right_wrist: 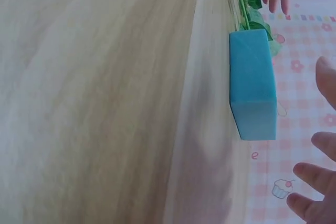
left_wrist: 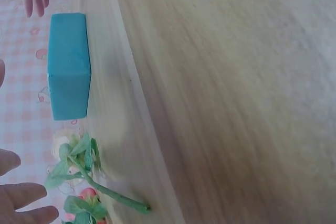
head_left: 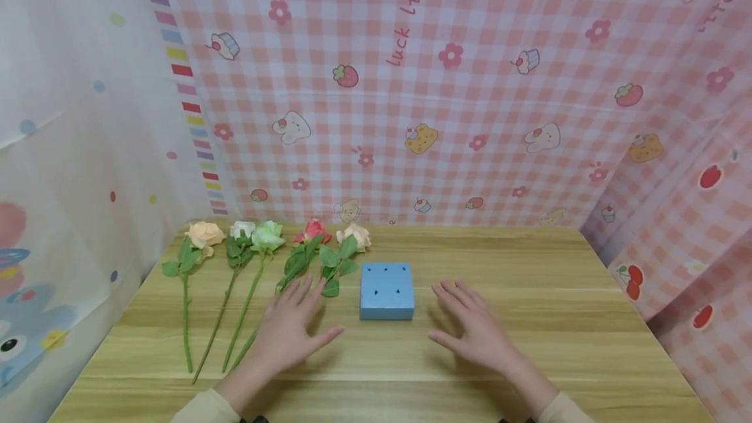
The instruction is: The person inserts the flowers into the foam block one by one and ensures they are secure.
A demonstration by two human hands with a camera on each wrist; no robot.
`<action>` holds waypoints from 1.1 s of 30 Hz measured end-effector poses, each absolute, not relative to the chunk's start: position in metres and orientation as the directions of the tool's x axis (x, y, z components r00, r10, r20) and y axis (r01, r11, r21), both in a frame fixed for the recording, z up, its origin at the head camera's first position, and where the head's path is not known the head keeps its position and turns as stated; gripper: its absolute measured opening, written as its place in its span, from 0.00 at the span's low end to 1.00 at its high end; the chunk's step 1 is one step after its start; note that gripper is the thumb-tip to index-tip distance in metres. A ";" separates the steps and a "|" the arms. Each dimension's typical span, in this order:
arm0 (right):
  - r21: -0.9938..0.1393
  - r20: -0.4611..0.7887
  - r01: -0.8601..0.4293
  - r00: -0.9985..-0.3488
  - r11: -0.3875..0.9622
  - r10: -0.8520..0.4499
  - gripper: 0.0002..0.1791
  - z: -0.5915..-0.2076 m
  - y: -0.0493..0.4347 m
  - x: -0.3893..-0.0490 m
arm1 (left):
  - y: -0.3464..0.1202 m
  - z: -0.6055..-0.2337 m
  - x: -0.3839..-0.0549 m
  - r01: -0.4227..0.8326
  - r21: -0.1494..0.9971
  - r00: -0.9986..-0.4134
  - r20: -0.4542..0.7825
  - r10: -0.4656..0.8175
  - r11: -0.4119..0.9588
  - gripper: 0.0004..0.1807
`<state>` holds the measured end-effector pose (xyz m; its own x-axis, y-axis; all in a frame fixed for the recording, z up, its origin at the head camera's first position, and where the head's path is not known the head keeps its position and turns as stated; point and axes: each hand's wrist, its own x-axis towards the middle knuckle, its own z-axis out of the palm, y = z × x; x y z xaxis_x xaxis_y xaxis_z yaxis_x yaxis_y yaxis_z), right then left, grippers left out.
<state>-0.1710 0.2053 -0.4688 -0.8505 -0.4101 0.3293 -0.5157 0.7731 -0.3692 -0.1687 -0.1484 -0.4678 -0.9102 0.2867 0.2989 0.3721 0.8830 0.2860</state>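
A blue square block [head_left: 386, 292] with several small dark holes in its top sits mid-table. My left hand [head_left: 290, 331] is spread out to its left, over the lower stems of the flowers. On the block's other side, my right hand [head_left: 476, 328] hovers with fingers extended and holds nothing. Artificial roses lie in a row at the left: a peach rose [head_left: 204, 235], a white rose [head_left: 242, 230], a green rose [head_left: 267, 237], a red rose [head_left: 314, 230] and a cream rose [head_left: 354, 237]. The left hand partly hides the red rose's stem.
The wooden table [head_left: 529, 266] extends to the right of the block. A pink checked curtain [head_left: 388, 103] hangs behind its back edge. White cloth [head_left: 76, 149] hangs at the left, and more checked cloth [head_left: 693, 234] at the right.
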 end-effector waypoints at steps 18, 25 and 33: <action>-0.795 0.205 -0.305 -0.949 0.524 -0.241 0.32 -0.476 0.192 -0.179 | -0.178 -0.463 -0.181 0.170 0.729 -0.985 0.133 0.106 0.663 0.49; -0.930 0.112 -0.177 -0.972 0.323 -0.209 0.30 -0.479 0.185 -0.185 | -0.185 -0.469 -0.186 0.085 0.860 -0.994 0.040 0.099 0.502 0.45; -0.949 0.066 -0.130 -0.972 0.287 -0.223 0.30 -0.486 0.182 -0.193 | -0.194 -0.480 -0.192 0.054 0.897 -0.990 -0.011 0.144 0.438 0.42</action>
<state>-0.1933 0.1816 -0.4860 -0.9725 -0.2234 0.0659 -0.1303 0.2870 -0.9490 -0.1919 -0.1939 -0.4795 -0.9895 0.1440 -0.0106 0.0541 0.4382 0.8972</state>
